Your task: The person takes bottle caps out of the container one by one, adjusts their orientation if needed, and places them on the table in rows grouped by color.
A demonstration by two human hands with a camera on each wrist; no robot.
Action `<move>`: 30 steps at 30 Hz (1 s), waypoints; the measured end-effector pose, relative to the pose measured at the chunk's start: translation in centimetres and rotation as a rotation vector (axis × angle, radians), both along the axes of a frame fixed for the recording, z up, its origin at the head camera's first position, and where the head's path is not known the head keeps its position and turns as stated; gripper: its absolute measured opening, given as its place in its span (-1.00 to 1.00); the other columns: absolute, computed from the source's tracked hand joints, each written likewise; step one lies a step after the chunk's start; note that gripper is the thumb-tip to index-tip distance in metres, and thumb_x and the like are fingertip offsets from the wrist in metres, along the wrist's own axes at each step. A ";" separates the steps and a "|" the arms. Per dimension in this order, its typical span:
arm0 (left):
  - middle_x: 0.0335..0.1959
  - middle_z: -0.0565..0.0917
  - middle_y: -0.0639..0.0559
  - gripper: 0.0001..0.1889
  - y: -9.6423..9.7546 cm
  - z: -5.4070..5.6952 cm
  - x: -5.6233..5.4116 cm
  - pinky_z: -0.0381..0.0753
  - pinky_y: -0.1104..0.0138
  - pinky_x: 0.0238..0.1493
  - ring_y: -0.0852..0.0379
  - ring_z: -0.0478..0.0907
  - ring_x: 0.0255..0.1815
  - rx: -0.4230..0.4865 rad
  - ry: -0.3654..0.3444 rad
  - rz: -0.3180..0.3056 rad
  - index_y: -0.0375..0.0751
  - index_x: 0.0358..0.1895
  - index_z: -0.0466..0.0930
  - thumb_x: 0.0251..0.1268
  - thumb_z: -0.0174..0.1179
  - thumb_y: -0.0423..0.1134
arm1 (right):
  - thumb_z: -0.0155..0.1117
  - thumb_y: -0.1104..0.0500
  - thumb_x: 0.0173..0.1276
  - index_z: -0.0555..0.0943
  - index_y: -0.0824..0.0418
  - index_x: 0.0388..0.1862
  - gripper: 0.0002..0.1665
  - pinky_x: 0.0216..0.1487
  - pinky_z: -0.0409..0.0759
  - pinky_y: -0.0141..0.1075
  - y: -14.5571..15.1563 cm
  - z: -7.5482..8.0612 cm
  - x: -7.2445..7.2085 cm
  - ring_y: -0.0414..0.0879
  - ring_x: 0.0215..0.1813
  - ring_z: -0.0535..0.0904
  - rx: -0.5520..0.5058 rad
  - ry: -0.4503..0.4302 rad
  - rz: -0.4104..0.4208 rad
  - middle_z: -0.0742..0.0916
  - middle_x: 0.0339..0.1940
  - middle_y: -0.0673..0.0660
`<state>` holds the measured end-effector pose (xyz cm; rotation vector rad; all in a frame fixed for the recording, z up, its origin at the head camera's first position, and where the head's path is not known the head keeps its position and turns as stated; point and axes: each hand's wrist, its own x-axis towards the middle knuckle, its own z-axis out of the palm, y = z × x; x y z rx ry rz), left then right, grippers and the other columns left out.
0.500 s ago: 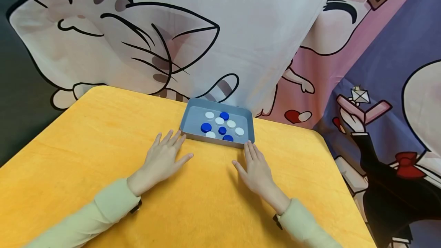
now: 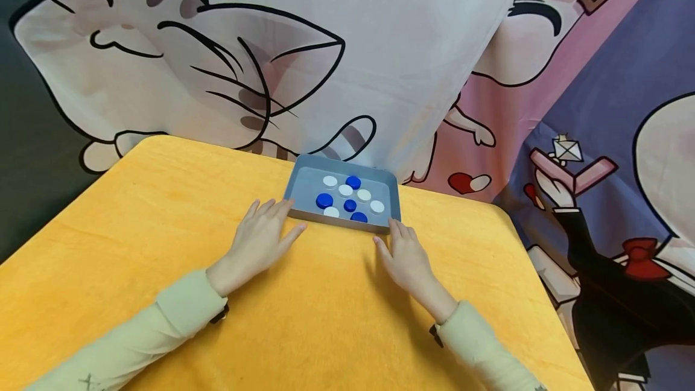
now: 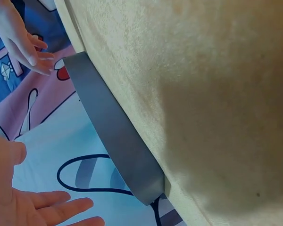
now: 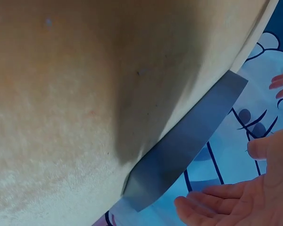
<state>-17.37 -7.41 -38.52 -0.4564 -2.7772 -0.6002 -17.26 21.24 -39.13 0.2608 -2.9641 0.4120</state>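
Note:
A shallow blue-grey tray lies at the table's far edge. Inside are several round pieces like bottle caps, some blue, some white. My left hand is at the tray's near left corner, fingers extended and thumb spread, fingertips at or close to the rim. At the near right corner is my right hand, its fingers extended near the wall. Whether either hand touches the tray, I cannot tell. Both wrist views show the tray's plain outer wall beyond hands that hold nothing.
The yellow table spreads out in front of and beside the tray. Right behind its far edge hangs a cloth printed with cartoon figures. Shadows of the hands fall on the tabletop.
My left hand has shifted slightly and its fingers have drawn closer together. On the right, the thumb has moved nearer to the fingers. Tray and pieces stay in place.

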 end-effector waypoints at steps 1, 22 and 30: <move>0.23 0.52 -0.28 -0.34 0.0 0.1 -0.1 0.11 -0.17 0.41 -0.31 0.40 0.29 0.009 0.002 0.002 -0.36 0.30 0.39 0.36 0.07 0.12 | 0.01 -0.13 0.47 0.33 0.42 0.35 -0.27 0.30 0.41 0.06 0.0 0.1 -0.1 0.23 0.33 0.39 -0.001 0.003 -0.004 0.49 0.32 0.37; -0.02 0.68 -0.22 -0.52 0.2 0.4 -2.9 0.50 0.02 -0.08 -0.16 0.60 -0.07 0.119 0.018 0.026 -0.34 0.16 0.52 0.40 0.07 0.00 | 0.04 -0.06 0.47 0.57 0.38 0.00 -0.49 -0.16 0.60 -0.09 1.0 1.2 -3.4 0.10 -0.16 0.53 -0.059 0.053 -0.091 0.68 -0.24 0.25; -0.46 0.68 -0.11 -0.62 -0.2 1.3 -4.4 0.46 0.29 -0.53 0.06 0.52 -0.54 0.155 0.004 0.019 -0.32 0.03 0.60 0.41 0.08 -0.06 | 0.05 -0.02 0.47 0.57 0.34 -0.24 -0.59 -0.31 0.52 -0.11 1.8 1.4 -4.6 0.05 -0.34 0.51 -0.073 0.099 -0.106 0.63 -0.42 0.20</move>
